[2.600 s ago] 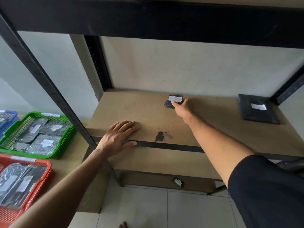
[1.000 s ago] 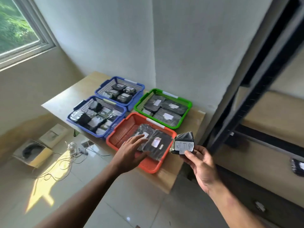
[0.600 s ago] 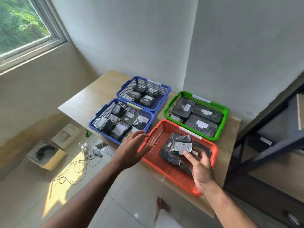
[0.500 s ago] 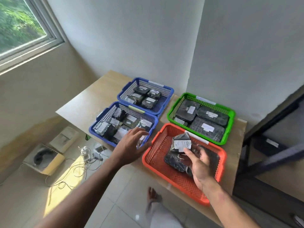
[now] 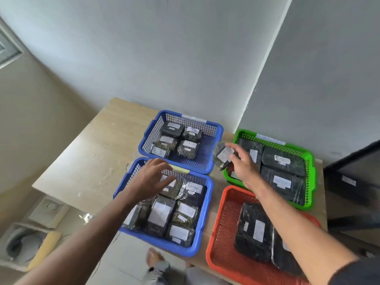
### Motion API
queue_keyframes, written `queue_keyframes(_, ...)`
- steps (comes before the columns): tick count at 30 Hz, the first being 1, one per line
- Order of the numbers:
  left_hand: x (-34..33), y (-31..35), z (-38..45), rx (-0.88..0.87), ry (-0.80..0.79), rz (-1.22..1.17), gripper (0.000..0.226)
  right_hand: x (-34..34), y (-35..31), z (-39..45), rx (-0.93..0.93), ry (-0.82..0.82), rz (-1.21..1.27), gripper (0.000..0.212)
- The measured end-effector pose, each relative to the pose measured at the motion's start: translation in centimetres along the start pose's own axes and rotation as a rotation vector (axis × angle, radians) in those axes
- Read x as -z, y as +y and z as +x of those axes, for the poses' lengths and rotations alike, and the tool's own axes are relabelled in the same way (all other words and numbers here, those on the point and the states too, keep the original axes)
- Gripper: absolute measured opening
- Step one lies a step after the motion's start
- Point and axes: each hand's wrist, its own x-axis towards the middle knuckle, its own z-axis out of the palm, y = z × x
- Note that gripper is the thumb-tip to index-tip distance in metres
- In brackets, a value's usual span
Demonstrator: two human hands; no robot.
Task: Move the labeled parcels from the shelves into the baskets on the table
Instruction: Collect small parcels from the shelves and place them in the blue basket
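R hand (image 5: 243, 165) pinching small black plastic-wrapped parcel w/ white label (image 5: 223, 156) btw far blue mesh basket (image 5: 213, 128) & green basket (image 5: 309, 161). L hand (image 5: 151, 178) loose, holding nothing. Prob check label 1st, then drop flat.

Handwriting is carried on a white label on a clear-wrapped parcel (image 5: 190, 189) in the near blue basket (image 5: 207, 204); it may begin "Ret", but it cannot be read with certainty. White labels are seen on the other dark parcels in all four baskets, and on the small parcel (image 5: 223, 156) pinched in the right hand (image 5: 243, 164), yet their writing is blurred. Strips are fixed to the rims of the far blue basket (image 5: 193, 120) and the green basket (image 5: 271, 139), their text illegible.
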Motion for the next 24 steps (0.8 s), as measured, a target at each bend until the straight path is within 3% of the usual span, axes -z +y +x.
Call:
queue_keyframes(3, -0.4, -4.0, 3.0, -0.027, -0.079, -0.026, 0.052, -2.1, -1.1, 3.6, -0.165, 0.069, 0.142, 0.032)
queue_keyframes(5, -0.8, -6.1, 4.6, -0.055, -0.122, -0.033, 0.052, -3.5, -1.4, 4.8, -0.233, 0.107, 0.163, 0.005)
queue_keyframes(6, -0.9, -7.2, 5.6, -0.067, -0.15, -0.041, 0.053, -4.3, -1.2, 5.6, -0.246, 0.12, 0.146, 0.018)
queue_keyframes(8, -1.4, -9.1, 7.3, -0.09, -0.204, -0.032, 0.05, -5.8, -0.5, 6.9, -0.241, 0.13, -0.02, 0.052)
queue_keyframes(11, -2.5, -11.6, 9.4, -0.152, -0.291, 0.031, 0.048, -7.5, -0.3, 8.7, -0.148, 0.111, -0.448, 0.059)
queue_keyframes(15, -3.8, -14.7, 11.2, -0.261, -0.409, 0.16, 0.065, -8.9, 0.0, 11.9, -0.079, 0.006, -0.757, 0.086)
queue_keyframes(18, -4.4, -16.5, 12.3, -0.323, -0.464, 0.227, 0.07, -9.6, 0.9, 14.5, -0.054, 0.01, -1.051, 0.077)
queue_keyframes(24, -6.2, -18.0, 12.5, -0.414, -0.361, 0.292, 0.065, -11.5, 1.9, 16.9, -0.021, 0.091, -1.318, 0.056)
